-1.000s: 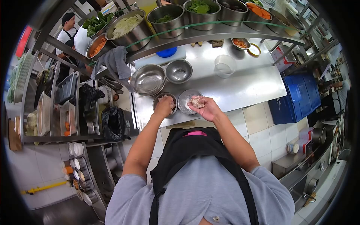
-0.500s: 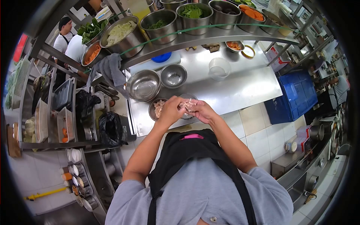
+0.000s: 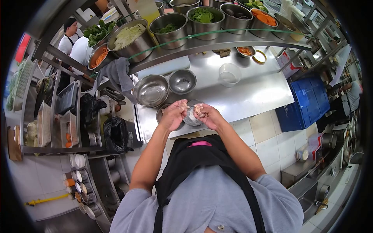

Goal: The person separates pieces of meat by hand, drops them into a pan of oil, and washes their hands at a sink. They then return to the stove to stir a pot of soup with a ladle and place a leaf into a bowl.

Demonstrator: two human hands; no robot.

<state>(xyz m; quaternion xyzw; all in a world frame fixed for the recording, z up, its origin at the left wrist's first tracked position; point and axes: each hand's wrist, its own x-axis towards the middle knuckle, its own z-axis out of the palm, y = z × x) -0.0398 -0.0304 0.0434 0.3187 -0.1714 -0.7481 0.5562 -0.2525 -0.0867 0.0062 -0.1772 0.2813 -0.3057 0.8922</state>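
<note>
My left hand [image 3: 172,117] pinches a small clump of pale pink raw meat [image 3: 183,105] in its fingertips. In my right hand [image 3: 211,117] is another clump of raw meat pieces [image 3: 199,110], held by curled fingers. A bowl with white contents [image 3: 192,118] sits below the gap between the hands. Partly hidden behind my left hand is a metal bowl [image 3: 159,113]; its contents are mostly covered. Just beyond, a wide metal bowl [image 3: 150,91] and a smaller metal bowl [image 3: 182,82] stand side by side on the steel table.
A clear plastic tub [image 3: 229,75] and a bowl of orange food [image 3: 246,51] stand farther back on the table [image 3: 256,93]. Overhead, a shelf [image 3: 217,42] carries several metal containers of vegetables. A grey cloth [image 3: 114,75] hangs at its left. A blue bin [image 3: 303,101] stands right.
My hands have drawn apart from being together over the bowls, each now with its own clump of raw meat. The bowl with white contents shows between them.
</note>
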